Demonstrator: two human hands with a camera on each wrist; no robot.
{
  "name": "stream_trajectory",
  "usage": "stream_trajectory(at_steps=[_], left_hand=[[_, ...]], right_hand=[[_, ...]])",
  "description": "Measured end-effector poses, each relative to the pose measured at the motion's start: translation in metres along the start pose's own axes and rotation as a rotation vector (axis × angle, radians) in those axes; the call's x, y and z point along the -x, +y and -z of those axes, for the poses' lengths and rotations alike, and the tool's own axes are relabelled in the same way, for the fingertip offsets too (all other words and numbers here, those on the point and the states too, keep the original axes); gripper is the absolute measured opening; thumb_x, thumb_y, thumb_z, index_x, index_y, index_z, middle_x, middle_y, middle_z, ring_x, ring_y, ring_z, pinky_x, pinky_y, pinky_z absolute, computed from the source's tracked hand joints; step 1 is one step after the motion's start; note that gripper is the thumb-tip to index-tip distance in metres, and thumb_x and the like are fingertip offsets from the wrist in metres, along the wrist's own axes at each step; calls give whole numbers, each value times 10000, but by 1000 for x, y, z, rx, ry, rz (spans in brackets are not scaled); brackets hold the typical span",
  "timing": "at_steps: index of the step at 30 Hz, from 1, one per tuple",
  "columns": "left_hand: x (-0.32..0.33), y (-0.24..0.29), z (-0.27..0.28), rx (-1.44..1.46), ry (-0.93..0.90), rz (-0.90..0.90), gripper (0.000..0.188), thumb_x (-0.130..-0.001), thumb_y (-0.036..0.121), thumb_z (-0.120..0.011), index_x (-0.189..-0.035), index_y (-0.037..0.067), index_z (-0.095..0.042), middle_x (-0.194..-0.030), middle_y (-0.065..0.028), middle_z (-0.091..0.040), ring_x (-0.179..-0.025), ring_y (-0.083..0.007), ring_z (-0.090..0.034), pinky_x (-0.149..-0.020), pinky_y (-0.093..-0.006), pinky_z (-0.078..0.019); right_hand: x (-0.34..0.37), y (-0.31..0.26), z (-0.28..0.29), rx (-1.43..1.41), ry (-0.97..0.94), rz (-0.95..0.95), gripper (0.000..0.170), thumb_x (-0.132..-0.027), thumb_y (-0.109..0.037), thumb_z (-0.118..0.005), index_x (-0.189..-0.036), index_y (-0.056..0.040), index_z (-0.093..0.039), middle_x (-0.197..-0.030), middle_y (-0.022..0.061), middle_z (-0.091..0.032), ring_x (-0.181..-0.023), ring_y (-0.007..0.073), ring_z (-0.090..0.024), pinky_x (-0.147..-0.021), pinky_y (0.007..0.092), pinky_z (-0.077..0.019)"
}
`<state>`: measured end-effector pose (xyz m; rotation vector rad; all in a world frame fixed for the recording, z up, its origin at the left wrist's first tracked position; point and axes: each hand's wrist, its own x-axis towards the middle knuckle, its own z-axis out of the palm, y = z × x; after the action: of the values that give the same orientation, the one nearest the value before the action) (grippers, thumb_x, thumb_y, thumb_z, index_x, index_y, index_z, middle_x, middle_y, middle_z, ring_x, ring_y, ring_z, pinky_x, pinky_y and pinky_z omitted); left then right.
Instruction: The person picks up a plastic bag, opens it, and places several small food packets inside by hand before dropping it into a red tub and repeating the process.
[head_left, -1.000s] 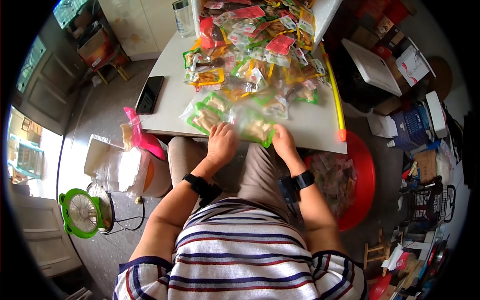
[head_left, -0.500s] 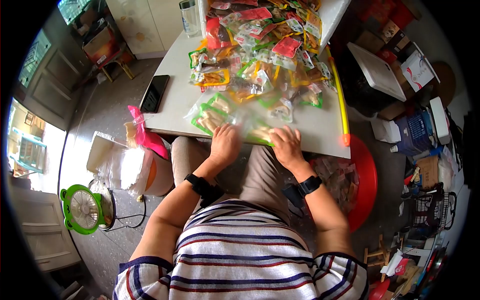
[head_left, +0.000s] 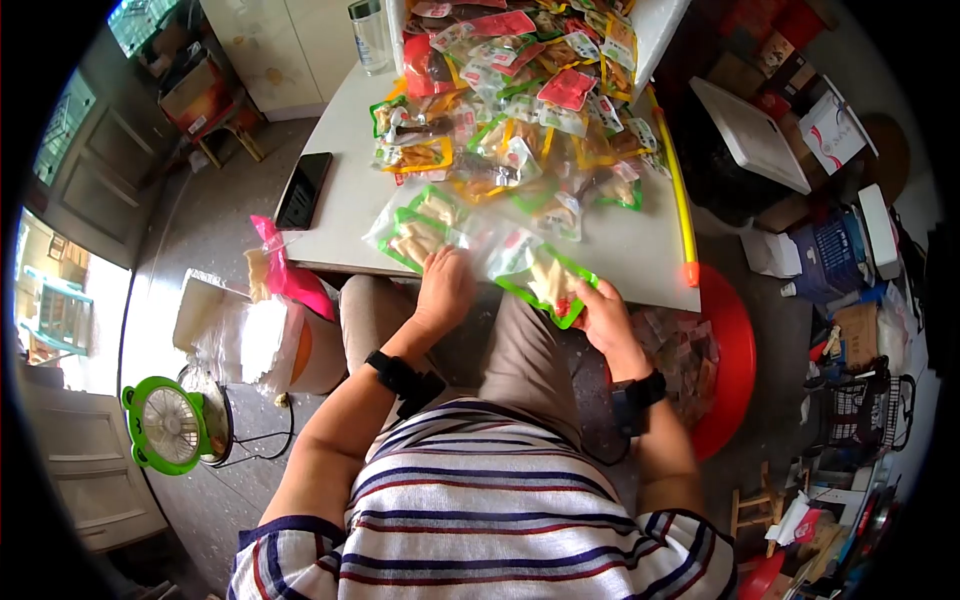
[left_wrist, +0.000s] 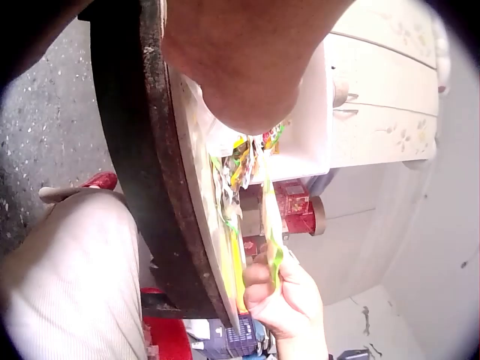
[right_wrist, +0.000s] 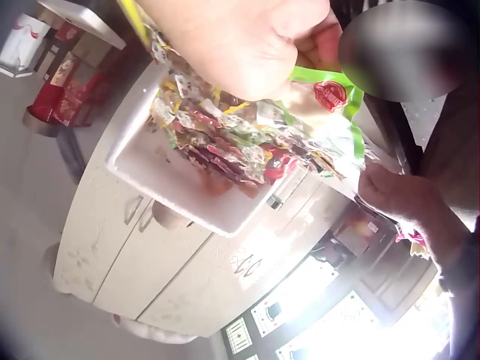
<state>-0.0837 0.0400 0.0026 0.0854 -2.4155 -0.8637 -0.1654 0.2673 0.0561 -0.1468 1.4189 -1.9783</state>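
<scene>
My right hand (head_left: 605,318) pinches the lower right corner of a clear, green-edged food packet (head_left: 545,278) with pale pieces and a red mark inside. The packet is tilted over the table's front edge, and its red mark also shows in the right wrist view. My left hand (head_left: 445,285) is at the table edge, its fingertips at the near corner of green-edged packets (head_left: 415,235) with similar pale pieces, lying overlapped. Its fingers are mostly hidden in the left wrist view, so I cannot tell whether they grip a packet.
Many mixed food packets (head_left: 500,150) spill from a white foam box (head_left: 665,35) across the table (head_left: 345,205). A phone (head_left: 303,190), a glass (head_left: 370,40) and a yellow stick (head_left: 675,190) lie or stand near its sides. Below right, a red basin (head_left: 735,370) holds packets.
My right hand has moved right and toward me, turning the green-edged packet so its contents now show sharply. My left hand has stayed nearly in place beside the left packets.
</scene>
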Motion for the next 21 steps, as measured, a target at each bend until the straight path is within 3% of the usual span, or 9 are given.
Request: stream_trajectory(at_steps=[3, 6, 12, 15, 21], left_hand=[[1, 0, 1, 20, 11, 8, 212, -703, 63, -445, -909, 19, -472, -936, -145, -497, -1000, -357, -405, -860, -437, -291], [-2, 6, 3, -27, 81, -22, 104, -690, -12, -482, -784, 16, -448, -908, -128, -513, -930, -342, -458, -870, -394, -327], [-4, 10, 8, 3, 105, -47, 105, -687, -9, -492, -781, 18, -454, -941, -140, -513, -962, -364, -442, -859, -405, -331], [-1, 5, 6, -12, 49, -70, 187, -695, 51, -460, -879, 23, -472, -923, -145, -495, -977, -381, -409, -834, -445, -307], [-1, 12, 7, -63, 63, -70, 106, -680, 2, -505, -772, 29, -461, -964, -134, -502, -992, -368, -415, -861, -418, -322]], right_hand=[[-15, 13, 2, 22, -17, -65, 232, -840, -157, -421, -1042, -42, -428, -764, 55, -532, -631, 145, -566, -526, 290, -506], [-24, 15, 0, 41, -12, -118, 234, -836, -158, -428, -1041, -45, -431, -775, 54, -533, -633, 144, -567, -526, 288, -507], [-29, 4, 2, 124, -31, -131, 233, -831, -170, -440, -1038, -61, -449, -823, 32, -531, -670, 127, -569, -525, 275, -505], [-29, -1, 7, 76, -16, -178, 232, -832, -175, -442, -1037, -68, -452, -805, 30, -536, -667, 130, -571, -524, 266, -499], [-47, 11, -11, 32, -47, -215, 209, -829, -184, -449, -1004, -69, -454, -778, 41, -537, -665, 151, -576, -535, 288, -497]])
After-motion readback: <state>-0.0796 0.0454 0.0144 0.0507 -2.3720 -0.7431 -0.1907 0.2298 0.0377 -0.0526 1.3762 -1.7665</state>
